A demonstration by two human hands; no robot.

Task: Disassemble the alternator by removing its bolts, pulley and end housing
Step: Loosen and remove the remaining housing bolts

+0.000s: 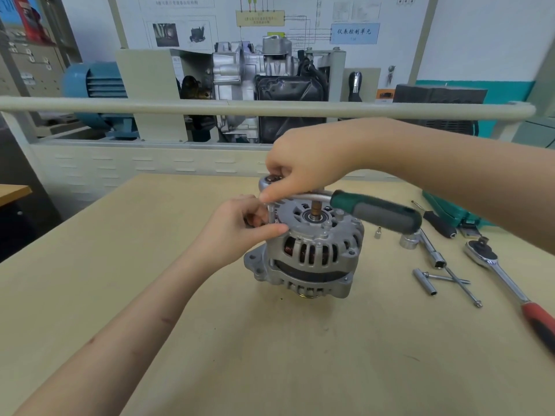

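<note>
The alternator (pixel 309 250) stands on end in the middle of the worktop (pixel 210 340), with its bare shaft (pixel 316 210) pointing up out of the bearing in the end housing (pixel 312 232). No pulley shows on that upper shaft end, though something round peeks out underneath the body and I cannot tell whether that is the pulley, so that step is unclear. The two housing halves are closed together with the dark band of the core between them, so the end housing is not off yet, and the work in hand looks like the long bolts at the rim. The right hand (pixel 303 166) is curled over the head of a ratchet (pixel 271 183) whose green and grey handle (pixel 378 213) sticks out to the right above the housing; its fingers (pixel 274 196) grasp the head from above. A thin extension bar (pixel 271 216) drops from that head to the left edge of the housing, where a bolt presumably sits, hidden by the hand. The left hand (pixel 240 228) pinches this bar low down, its fingers (pixel 270 229) touching the housing's rim, steadying the tool. Well to the right lie a small socket (pixel 377 233), a larger socket (pixel 409 240), loose bars (pixel 444 274) and a second ratchet with a red grip (pixel 504 283), all apart from the alternator
</note>
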